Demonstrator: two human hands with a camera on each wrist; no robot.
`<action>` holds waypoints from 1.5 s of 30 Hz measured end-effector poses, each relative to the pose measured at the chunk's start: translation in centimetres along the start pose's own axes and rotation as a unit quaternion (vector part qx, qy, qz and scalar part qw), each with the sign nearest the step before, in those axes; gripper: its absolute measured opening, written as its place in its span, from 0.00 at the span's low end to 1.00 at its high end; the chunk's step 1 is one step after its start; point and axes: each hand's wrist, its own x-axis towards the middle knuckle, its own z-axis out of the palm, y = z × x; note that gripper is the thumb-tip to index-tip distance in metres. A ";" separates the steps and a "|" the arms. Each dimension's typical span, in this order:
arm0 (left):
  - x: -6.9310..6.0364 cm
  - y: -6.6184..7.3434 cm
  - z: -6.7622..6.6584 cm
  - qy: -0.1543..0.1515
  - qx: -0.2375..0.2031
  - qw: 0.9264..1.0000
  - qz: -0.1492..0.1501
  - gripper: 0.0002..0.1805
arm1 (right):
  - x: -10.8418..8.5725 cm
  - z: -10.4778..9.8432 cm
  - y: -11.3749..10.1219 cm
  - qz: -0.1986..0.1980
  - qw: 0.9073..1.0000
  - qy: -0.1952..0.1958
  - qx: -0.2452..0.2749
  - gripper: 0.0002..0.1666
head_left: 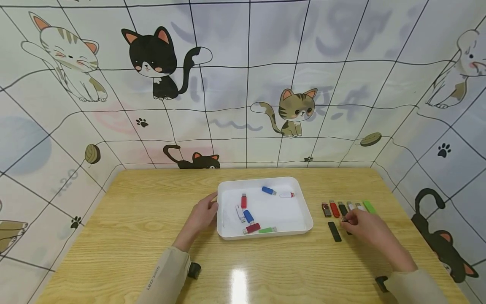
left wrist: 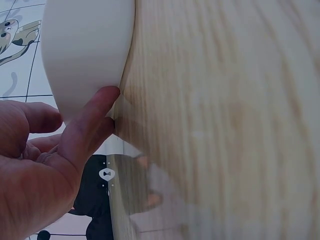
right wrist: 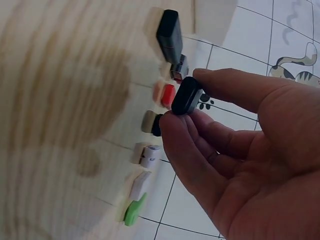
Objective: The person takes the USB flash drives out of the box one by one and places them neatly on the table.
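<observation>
Centrally pinched, a black USB stick (right wrist: pixel 186 96) lies between the thumb and a fingertip of the right hand (head_left: pixel 366 230), above or on the wooden table (head_left: pixel 144 202); whether it touches the wood cannot be told. Clock directions follow the head view, 12 o'clock pointing away from the person. The governing relation is probably that of the stick to the row of six sticks (head_left: pixel 334 209), which lies just beyond the fingertips at 12 o'clock. The stick's long axis runs from about 11 to 5 o'clock, nearly parallel to a lone black stick (head_left: pixel 334 232) near the fingertips at 8 o'clock. The right hand is much the nearer; the left hand (head_left: pixel 205 213), its fingers spread and lightly bent, touches the white tray (head_left: pixel 303 211) on that tray's 9 o'clock side and pinches no stick. The tray, well apart from the row at 9 o'clock, contains seven sticks (head_left: pixel 244 201) in blue, white, red and green. In appearance the pinched stick is plain and dark, with a smooth, rounded, pill-shaped end turned toward the right wrist camera; no mark shows on that end, and its far end is hidden.
</observation>
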 end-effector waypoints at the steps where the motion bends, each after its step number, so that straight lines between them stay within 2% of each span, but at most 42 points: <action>1: 0.0 0.0 0.0 0.000 -0.001 1.000 0.000 0.27 | 0.0 0.1 0.1 0.002 1.000 -0.005 0.000 0.19; 10: 0.1 -0.1 0.1 0.000 0.001 1.000 -0.008 0.26 | 0.0 0.8 0.6 0.014 1.000 -0.020 -0.012 0.18; 17: 0.3 -0.3 0.0 0.004 0.002 1.000 -0.001 0.26 | 0.1 0.8 0.5 0.017 0.999 -0.020 -0.018 0.17; 25: 0.3 -0.3 0.1 0.002 0.002 1.000 0.000 0.26 | 0.1 0.6 0.6 0.019 0.999 -0.034 -0.015 0.21; 28: 0.3 -0.3 0.0 0.001 0.000 1.000 -0.002 0.27 | 0.0 0.1 0.4 0.019 0.999 -0.022 -0.014 0.23; 33: 0.2 -0.2 0.0 -0.001 0.000 1.000 -0.003 0.27 | -0.1 -1.0 -1.3 0.000 1.000 0.029 -0.003 0.22; 36: 0.2 -0.1 0.0 -0.002 -0.001 1.000 -0.003 0.27 | 0.1 -1.3 -2.6 -0.005 0.999 0.045 0.008 0.22; 45: 0.3 -0.2 0.1 -0.003 -0.006 1.000 -0.006 0.27 | 1.6 -1.4 -6.1 -0.005 0.997 0.037 0.072 0.28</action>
